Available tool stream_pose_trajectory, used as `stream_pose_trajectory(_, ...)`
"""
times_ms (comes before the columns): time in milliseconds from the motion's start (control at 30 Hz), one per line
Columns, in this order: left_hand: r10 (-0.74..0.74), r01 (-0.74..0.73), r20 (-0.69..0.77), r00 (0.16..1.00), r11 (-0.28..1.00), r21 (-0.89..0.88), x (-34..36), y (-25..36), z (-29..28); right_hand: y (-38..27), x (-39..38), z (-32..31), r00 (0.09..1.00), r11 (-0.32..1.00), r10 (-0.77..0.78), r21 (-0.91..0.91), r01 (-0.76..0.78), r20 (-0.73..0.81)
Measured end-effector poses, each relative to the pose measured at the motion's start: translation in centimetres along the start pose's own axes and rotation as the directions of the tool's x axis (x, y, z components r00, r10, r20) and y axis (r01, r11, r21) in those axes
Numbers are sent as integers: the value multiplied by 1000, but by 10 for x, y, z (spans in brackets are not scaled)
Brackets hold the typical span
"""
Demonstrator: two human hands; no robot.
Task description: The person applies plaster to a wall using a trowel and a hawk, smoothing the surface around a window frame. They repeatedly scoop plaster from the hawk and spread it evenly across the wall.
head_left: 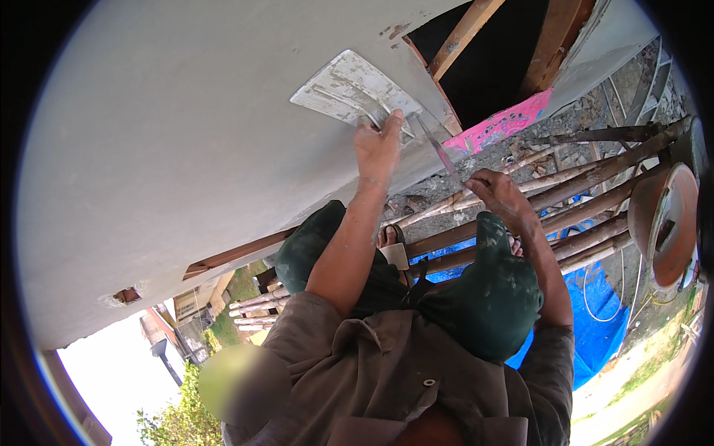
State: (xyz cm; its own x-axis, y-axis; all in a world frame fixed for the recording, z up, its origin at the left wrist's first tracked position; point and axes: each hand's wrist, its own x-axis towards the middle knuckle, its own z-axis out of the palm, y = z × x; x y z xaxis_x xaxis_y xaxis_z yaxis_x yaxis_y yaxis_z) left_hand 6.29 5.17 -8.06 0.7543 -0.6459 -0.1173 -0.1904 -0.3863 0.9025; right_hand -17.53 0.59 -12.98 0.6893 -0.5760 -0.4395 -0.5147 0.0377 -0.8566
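Note:
My left hand (378, 145) presses a flat, whitish plastering float (348, 89) against the grey plastered wall (186, 149), fingers wrapped over its handle. My right hand (502, 197) is lower and to the right, over the wooden poles, gripping a thin metal trowel (433, 143) whose narrow blade points up toward the wall's edge just right of the float. Both knees in dark green trousers are bent beneath my arms, and a sandalled foot shows between them.
Rough wooden scaffold poles (587, 186) run under me. An orange pan (662, 223) rests on them at the right. A blue tarp (595, 327) lies below, and a pink sheet (502, 125) sits by a dark opening with wooden beams (513, 44).

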Motion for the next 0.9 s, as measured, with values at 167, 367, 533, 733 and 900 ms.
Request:
stream_pose_trajectory(167, -62, 63, 11, 998, 996, -69, -3, 8, 2, -1, 1, -1, 1000, 1000, 25, 17, -25, 14)
stream_pose_trajectory(367, -34, 34, -1, 999, 998, -53, 1, -3, 2, 0, 0, -3, 1000, 1000, 18, 1, -18, 8)
stream_pose_trajectory(533, -35, 35, 9, 999, 999, -11, 2, -1, 0, -7, -14, -16, 997, 996, 70, -51, -71, -22)
stream_pose_trajectory(733, -57, 56, -8, 998, 995, -78, -1, 1, 0, -32, -14, -37, 1000, 964, -4, -267, -4, -29)
stream_pose_trajectory(900, -83, 82, -10, 997, 996, -28, -1, 5, 0, -28, 0, -33, 999, 949, -13, -314, 1, -39)
